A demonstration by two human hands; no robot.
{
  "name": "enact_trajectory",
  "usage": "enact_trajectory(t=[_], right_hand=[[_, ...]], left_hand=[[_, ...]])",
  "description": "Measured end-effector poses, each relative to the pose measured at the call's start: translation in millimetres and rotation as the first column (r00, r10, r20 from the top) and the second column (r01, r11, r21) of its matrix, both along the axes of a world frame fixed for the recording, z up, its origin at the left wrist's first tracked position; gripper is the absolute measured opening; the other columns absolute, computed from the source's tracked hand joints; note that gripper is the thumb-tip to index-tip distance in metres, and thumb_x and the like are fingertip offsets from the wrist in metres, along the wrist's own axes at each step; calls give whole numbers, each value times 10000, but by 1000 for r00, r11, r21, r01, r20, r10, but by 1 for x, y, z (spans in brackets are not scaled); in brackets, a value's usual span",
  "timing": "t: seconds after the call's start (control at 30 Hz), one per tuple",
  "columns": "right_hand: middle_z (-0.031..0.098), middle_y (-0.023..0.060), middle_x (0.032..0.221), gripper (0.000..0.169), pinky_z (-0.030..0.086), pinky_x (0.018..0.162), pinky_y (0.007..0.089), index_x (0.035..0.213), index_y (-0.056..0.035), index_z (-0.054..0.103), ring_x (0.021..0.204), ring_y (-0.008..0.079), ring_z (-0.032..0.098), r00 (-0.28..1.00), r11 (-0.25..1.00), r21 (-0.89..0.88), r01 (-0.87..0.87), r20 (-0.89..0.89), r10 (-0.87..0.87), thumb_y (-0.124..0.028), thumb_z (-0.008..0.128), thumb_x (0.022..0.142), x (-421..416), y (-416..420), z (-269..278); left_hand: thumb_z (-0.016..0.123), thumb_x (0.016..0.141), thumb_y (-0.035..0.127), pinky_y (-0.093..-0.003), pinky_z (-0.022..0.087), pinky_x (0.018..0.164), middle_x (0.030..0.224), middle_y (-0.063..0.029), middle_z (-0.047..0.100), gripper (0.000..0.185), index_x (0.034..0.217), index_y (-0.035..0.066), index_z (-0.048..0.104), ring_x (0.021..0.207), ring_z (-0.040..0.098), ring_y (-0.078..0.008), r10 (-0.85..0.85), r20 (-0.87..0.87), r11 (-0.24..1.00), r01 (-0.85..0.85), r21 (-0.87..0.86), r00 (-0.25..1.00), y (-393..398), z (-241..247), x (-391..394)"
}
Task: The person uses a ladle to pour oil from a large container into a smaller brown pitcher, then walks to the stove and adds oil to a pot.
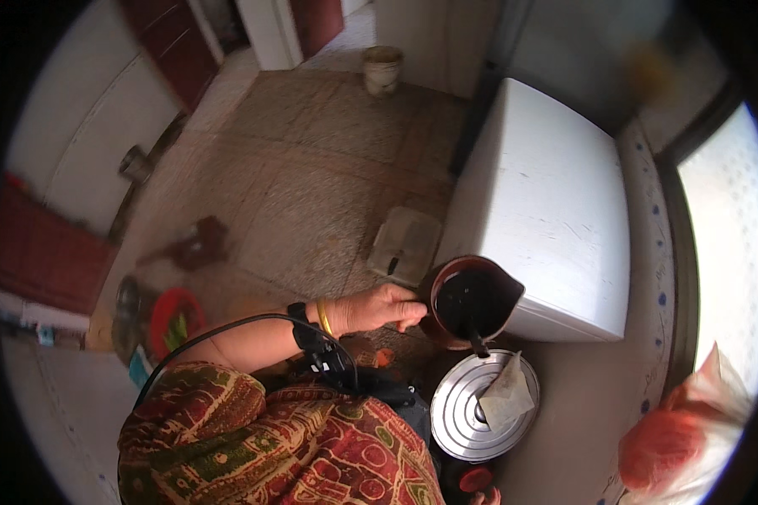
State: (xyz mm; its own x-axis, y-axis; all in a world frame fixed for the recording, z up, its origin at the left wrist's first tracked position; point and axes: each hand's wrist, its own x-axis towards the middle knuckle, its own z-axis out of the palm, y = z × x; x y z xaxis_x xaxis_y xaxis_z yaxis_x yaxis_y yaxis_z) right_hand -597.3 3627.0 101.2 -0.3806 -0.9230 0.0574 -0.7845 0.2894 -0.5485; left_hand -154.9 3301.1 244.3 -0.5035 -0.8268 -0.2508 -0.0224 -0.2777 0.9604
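My left hand [385, 309], with a gold bangle and a dark strap at its wrist, is closed on the handle side of a brown pot [439, 331] with a pouring lip. The pot is dark inside, and a dark, handle-like piece [479, 346] sticks out over its near rim. Just below the pot lies a round metal lid [448, 420] with concentric rings, and a folded pale sheet [508, 401] rests on it. Only the fingertips of my right hand [489, 497] show at the bottom edge, beside a round red object [475, 480]; its grip cannot be made out.
A large white box-like unit [556, 189] stands beyond the pot. On the floor are a grey flat container [407, 243], a bucket [382, 69] and a red basin [177, 315] with something green. A plastic bag [688, 435] holding something red is at lower right.
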Motion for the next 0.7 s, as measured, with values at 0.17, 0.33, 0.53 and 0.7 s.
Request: enact_trajectory(t=[0.17,0.33,0.53,0.7], right_hand=[[525,139,1049,306,473,770,315,1035,48,519,923,232,529,755,921,377,97,575,-315,23,492,731,-22,-41,-85],[563,124,962,287,500,539,254,1060,29,520,700,174,589,759,873,457,-172,627,-178,-9,531,775,-30,-105,-117],[606,97,810,246,470,451,244,1039,16,532,572,153,597,720,714,538,-448,690,-69,-60,531,805,-14,-182,-194],[624,83,709,196,453,406,258,946,0,580,513,150,603,770,570,604,-557,634,80,-145,542,821,44,-263,-194]], left_hand=[[413,927,282,-249,384,643,653,17,437,363,625,80,421,647,421,-93,267,2,964,-267,-13,964,19,-10,36],[400,927,285,-244,369,635,656,15,424,357,628,89,405,645,409,-90,557,69,829,-559,13,828,57,-9,59],[379,917,250,-236,346,623,670,-1,431,342,613,93,381,634,401,-93,762,76,646,-762,-36,643,104,-41,87],[370,920,239,-242,346,623,657,-10,427,334,622,88,380,635,403,-106,863,75,505,-860,-72,500,131,-64,106]])
